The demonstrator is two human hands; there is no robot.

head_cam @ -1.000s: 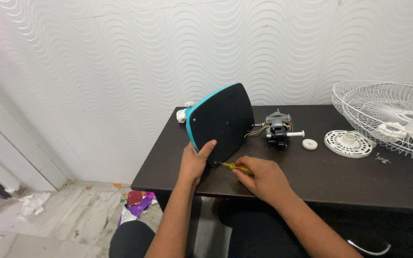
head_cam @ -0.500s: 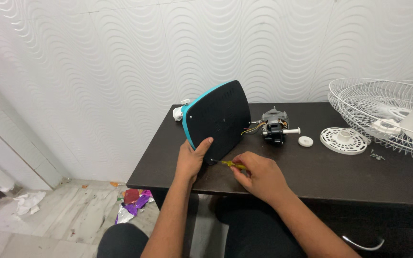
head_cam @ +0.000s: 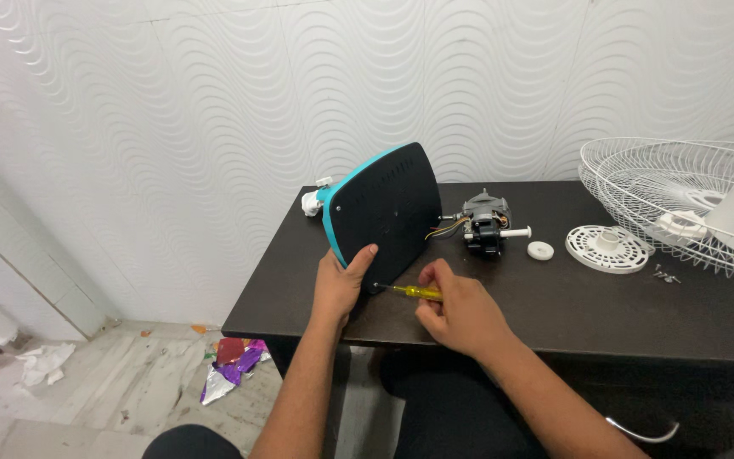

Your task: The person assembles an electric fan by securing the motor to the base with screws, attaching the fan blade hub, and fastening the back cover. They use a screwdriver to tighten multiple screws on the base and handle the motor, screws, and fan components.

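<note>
A fan base [head_cam: 388, 212], black underneath with a teal rim, stands tilted on its edge on the dark table [head_cam: 571, 306]. My left hand [head_cam: 341, 285] grips its lower left edge, thumb on the black underside. My right hand [head_cam: 460, 310] holds a small yellow-handled screwdriver [head_cam: 414, 292], its tip against the base's lower corner. Wires run from the base to a grey fan motor [head_cam: 486, 223] just behind it.
A white knob [head_cam: 540, 251], a round white perforated cover [head_cam: 607, 248] and small screws [head_cam: 664, 273] lie to the right. A white wire fan guard [head_cam: 681, 204] fills the right edge. Crumpled foil wrappers [head_cam: 231, 370] lie on the floor at left.
My right hand has shifted its fingers on the screwdriver handle, the thumb now raised. The view has drifted slightly; the base and my left hand stay as they were.
</note>
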